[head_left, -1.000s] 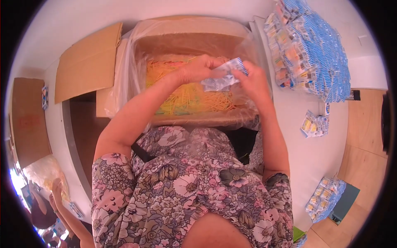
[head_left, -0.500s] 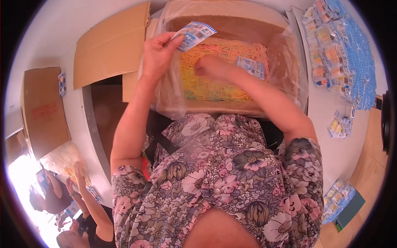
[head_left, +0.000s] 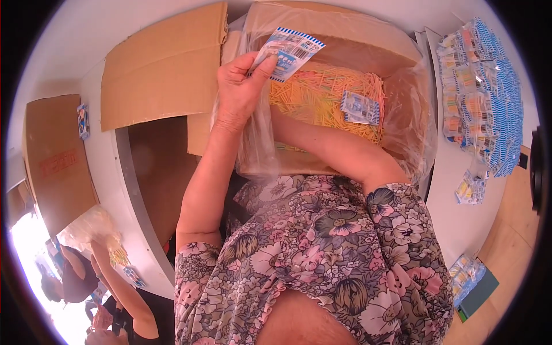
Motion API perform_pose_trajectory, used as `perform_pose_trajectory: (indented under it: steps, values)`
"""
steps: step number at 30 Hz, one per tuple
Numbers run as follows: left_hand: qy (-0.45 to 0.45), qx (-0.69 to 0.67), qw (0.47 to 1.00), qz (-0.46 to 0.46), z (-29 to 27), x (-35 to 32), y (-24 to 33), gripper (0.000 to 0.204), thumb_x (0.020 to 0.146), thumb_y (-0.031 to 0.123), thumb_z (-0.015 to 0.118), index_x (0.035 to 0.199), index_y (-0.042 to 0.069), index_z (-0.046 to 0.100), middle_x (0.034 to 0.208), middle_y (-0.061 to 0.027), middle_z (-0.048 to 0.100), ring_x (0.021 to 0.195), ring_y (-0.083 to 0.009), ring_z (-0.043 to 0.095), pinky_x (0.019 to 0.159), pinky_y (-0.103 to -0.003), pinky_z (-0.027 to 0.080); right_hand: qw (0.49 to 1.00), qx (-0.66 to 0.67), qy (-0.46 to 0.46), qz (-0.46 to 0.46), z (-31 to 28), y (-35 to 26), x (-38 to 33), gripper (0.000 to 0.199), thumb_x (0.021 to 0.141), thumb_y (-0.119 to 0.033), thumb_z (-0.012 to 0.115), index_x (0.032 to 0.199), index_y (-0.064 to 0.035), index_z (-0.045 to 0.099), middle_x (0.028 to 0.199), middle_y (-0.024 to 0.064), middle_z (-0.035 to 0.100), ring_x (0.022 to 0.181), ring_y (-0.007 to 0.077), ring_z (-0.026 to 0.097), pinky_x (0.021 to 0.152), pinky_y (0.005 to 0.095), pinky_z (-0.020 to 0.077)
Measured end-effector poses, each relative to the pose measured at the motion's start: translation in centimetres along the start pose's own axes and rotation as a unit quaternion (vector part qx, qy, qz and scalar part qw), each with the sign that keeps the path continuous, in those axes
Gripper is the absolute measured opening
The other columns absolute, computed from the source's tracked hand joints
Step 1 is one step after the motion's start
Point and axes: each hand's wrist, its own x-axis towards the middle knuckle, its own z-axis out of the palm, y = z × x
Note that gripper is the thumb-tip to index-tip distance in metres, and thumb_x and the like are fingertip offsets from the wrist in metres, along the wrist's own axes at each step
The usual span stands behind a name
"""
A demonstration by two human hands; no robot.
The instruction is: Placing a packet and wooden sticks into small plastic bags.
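Note:
My left hand pinches a small flat packet, clear with blue print and a blue-striped edge, above an open cardboard box. Clear plastic film lines the box. Inside lies a heap of thin pastel sticks in yellow, orange, pink and green. My right forearm reaches across the heap toward the left side of the box. Behind my left wrist and the film, my right hand's fingers are hidden. On the heap's right side rest overlapping packets of the same kind.
Rows of filled packets cover the white table's right side, with a loose packet nearer me. A bagged bundle is lower right. Cardboard flaps stand at left. A co-worker's arm shows at lower left beside another carton.
My right hand has moved left from the middle of the sticks and is now hidden behind my left wrist. My left hand still holds its packet. The whole view has shifted slightly.

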Motion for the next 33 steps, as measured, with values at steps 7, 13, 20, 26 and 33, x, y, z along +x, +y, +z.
perform_pose_trajectory:
  steps: [7, 13, 20, 26, 33]
  values:
    - [-0.01, 0.003, 1.0, -0.002, 0.3, -0.1, 0.4, 0.015, 0.083, 0.008, 0.066, 0.094, -0.002, 0.068, 0.079, 0.0018, 0.064, 0.073, -0.0031, 0.054, 0.067, -0.019, 0.044, 0.974, -0.208, 0.085, 0.017, 1.0, -1.1, -1.9, 0.036, 0.094, -0.011, 0.031, 0.12, 0.0047, 0.05, 0.124, 0.0167, 0.053, 0.111, 0.0281, 0.051, 0.093, 0.0366, 0.0408]
    - [0.007, -0.003, 1.0, -0.015, 1.2, 0.6, 0.4, 0.015, 0.084, 0.009, 0.065, 0.094, -0.002, 0.068, 0.078, 0.0026, 0.063, 0.073, -0.0032, 0.053, 0.066, -0.019, 0.043, 0.828, -0.505, -0.011, -0.244, -4.6, -0.2, 0.0, 0.035, 0.089, -0.022, 0.046, 0.112, 0.0012, 0.058, 0.111, 0.023, 0.059, 0.101, 0.0337, 0.058, 0.087, 0.0369, 0.0429]
    - [0.017, -0.022, 0.999, -0.017, 0.1, 0.1, 0.7, 0.016, 0.085, 0.011, 0.065, 0.095, 0.0, 0.068, 0.082, 0.0024, 0.064, 0.075, -0.0036, 0.053, 0.069, -0.019, 0.043, 0.806, -0.576, 0.136, -0.012, 0.4, -11.5, -9.2, 0.027, 0.086, -0.02, 0.049, 0.1, 0.0013, 0.058, 0.089, 0.0162, 0.062, 0.077, 0.0257, 0.06, 0.069, 0.0417, 0.0505]
    - [0.005, -0.016, 1.0, -0.014, 0.6, -0.2, 0.7, 0.016, 0.086, 0.012, 0.064, 0.096, 0.0, 0.068, 0.083, 0.0025, 0.064, 0.077, -0.0036, 0.053, 0.071, -0.02, 0.043, 0.965, -0.182, 0.135, -0.129, -3.4, -13.2, -5.4, 0.019, 0.087, -0.019, 0.049, 0.09, -0.0011, 0.056, 0.078, 0.0083, 0.056, 0.066, 0.0193, 0.056, 0.056, 0.0374, 0.0526]
    - [-0.146, 0.074, 0.987, -0.002, 1.1, -0.3, 0.2, 0.012, 0.081, 0.008, 0.065, 0.09, 0.001, 0.068, 0.089, -0.0035, 0.065, 0.082, -0.012, 0.058, 0.073, -0.025, 0.046, 0.716, -0.598, 0.037, -0.357, -3.3, -13.7, -9.0, 0.019, 0.086, -0.023, 0.051, 0.092, -0.005, 0.055, 0.082, 0.0085, 0.062, 0.073, 0.0213, 0.06, 0.058, 0.0386, 0.0467]
